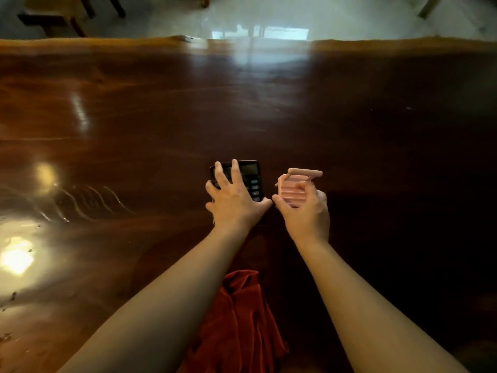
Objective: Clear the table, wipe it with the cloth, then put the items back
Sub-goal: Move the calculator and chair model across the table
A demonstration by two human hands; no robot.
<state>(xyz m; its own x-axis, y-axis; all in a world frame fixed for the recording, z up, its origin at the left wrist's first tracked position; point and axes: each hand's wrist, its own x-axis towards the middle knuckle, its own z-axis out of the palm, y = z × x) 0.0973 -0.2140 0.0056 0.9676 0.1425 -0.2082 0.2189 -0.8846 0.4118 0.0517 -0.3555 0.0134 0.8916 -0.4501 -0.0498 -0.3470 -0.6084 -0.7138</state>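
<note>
A black calculator [251, 176] lies on the glossy dark wooden table [134, 125], a little past the middle. My left hand [234, 199] rests on it with fingers spread over its left side and thumb at its near edge. My right hand [306, 211] grips a pink ribbed holder [295, 185] with a rod along its top, just right of the calculator. Whether the holder touches the table I cannot tell. A crumpled red cloth [242, 319] lies near the table's front edge, between my forearms.
Bright light reflections and thin wavy streaks [80, 200] show on the left part of the table. Beyond the far edge is a pale floor with dark wooden furniture legs [67, 14] at the upper left.
</note>
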